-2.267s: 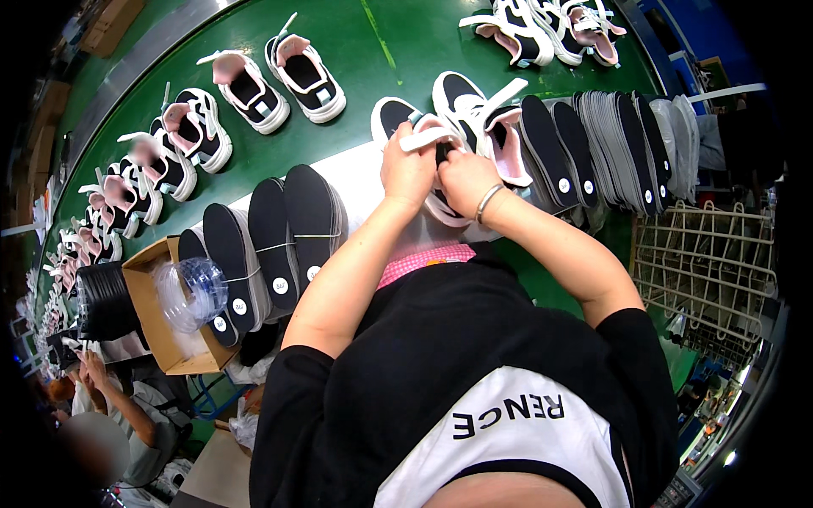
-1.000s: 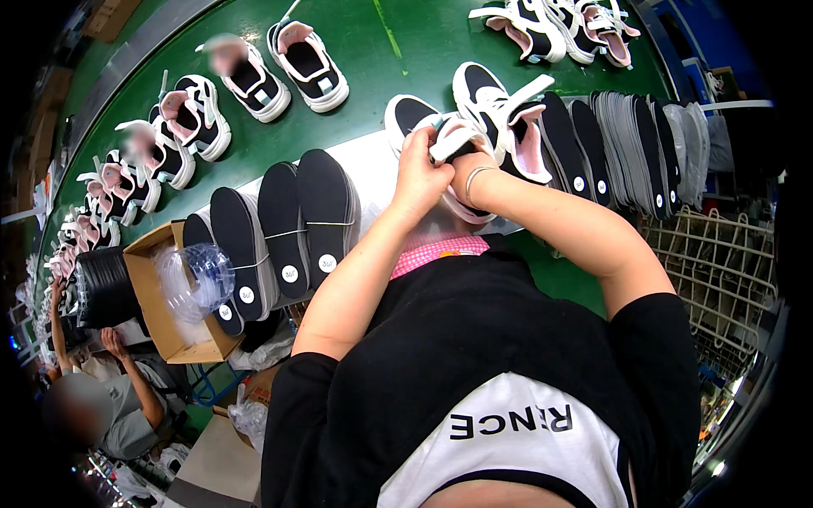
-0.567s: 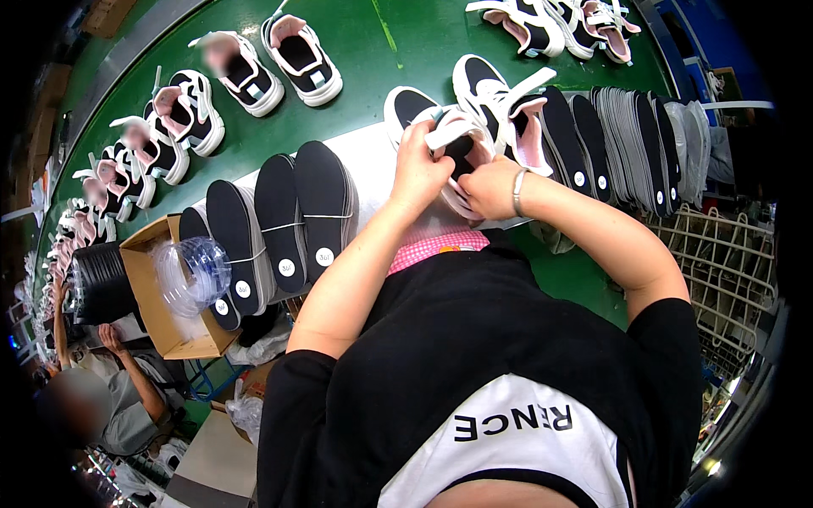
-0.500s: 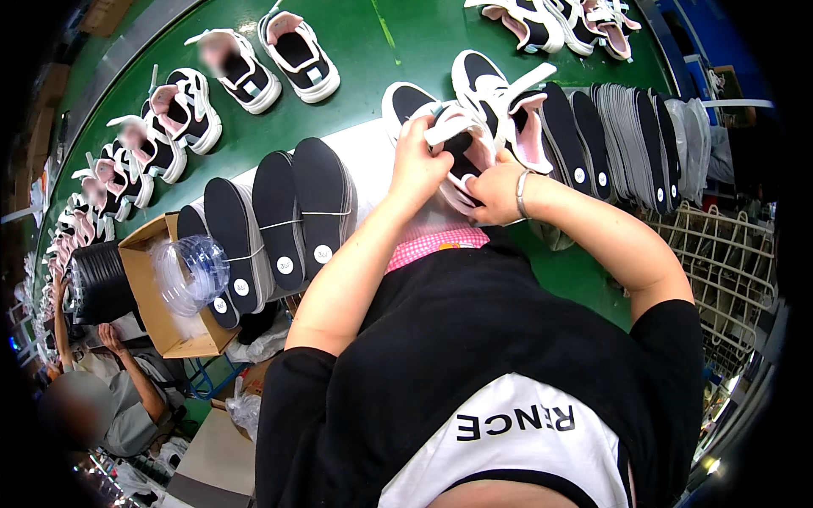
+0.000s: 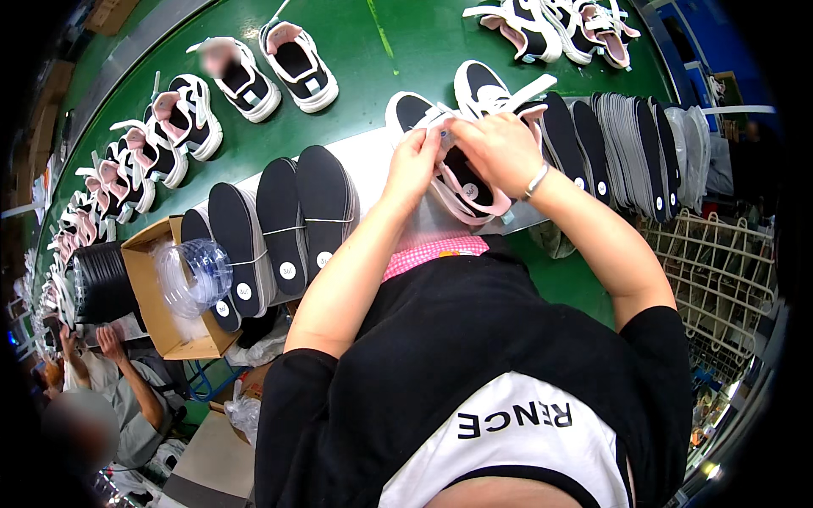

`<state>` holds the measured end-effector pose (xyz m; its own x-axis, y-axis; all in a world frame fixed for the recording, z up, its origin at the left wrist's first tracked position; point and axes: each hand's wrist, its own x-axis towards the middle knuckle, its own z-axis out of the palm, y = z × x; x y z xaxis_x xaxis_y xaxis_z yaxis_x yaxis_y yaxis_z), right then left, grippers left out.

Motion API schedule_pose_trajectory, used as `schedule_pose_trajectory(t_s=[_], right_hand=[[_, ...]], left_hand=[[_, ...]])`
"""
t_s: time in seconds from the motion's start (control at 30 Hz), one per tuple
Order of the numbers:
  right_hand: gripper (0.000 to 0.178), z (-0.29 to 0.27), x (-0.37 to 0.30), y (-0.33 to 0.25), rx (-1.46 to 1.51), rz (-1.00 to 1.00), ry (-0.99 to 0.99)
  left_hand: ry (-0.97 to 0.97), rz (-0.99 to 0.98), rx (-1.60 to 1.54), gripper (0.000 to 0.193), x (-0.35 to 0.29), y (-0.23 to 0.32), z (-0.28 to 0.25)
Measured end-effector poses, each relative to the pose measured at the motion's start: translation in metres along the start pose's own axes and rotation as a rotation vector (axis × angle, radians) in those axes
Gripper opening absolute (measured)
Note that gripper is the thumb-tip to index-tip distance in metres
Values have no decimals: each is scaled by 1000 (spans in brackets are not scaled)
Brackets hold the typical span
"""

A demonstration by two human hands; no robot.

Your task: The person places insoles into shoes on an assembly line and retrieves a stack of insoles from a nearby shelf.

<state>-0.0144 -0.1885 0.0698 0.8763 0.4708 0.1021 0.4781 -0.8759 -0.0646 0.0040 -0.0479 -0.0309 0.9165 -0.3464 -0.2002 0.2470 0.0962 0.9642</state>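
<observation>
Between both sets of fingertips, a black-and-pink shoe (image 5: pixel 461 173) is sitting on the green belt (image 5: pixel 364 85) as the left hand (image 5: pixel 415 161) and right hand (image 5: pixel 500 148), having closed in together, are pinching its white strap (image 5: pixel 440 118), suggesting fitting is underway beside stacked insoles (image 5: pixel 279 220).

A green conveyor belt (image 5: pixel 398 42) carries black-and-pink sneakers (image 5: pixel 296 59) in pairs; bundles of black insoles (image 5: pixel 279 220) and a cardboard box (image 5: pixel 152 296) lie along its near edge.
</observation>
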Motion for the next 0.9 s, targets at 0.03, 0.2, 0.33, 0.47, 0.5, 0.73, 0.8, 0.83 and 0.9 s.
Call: schedule_pose_trajectory(t_s=[0.03,0.2,0.33,0.47,0.5,0.73,0.8,0.83,0.9], right_hand=[[21,7,2,5,-44,-15,75],[26,25,0,24,-66,-129,216],[9,26,8,27,338,67,180],[15,3,-5,32,1447,394,-321],[15,5,-14,34,1396,430,-235],[14,-13,-56,18,1074,455,99],[13,-22,-56,1,1010,308,33],[12,-24,-54,-7,988,227,-6],[15,-18,-59,-10,853,176,93]], left_hand=[[-52,-135,-125,26,1,7,2],[-43,-221,-169,35,5,21,7],[-51,-146,-93,36,10,21,2],[127,-30,12,31,9,36,-7],[90,-35,-48,26,2,53,-3],[108,435,519,31,-54,89,19],[-85,235,374,22,-67,74,27],[-194,103,308,21,-71,69,25],[-129,163,344,16,-77,65,19]])
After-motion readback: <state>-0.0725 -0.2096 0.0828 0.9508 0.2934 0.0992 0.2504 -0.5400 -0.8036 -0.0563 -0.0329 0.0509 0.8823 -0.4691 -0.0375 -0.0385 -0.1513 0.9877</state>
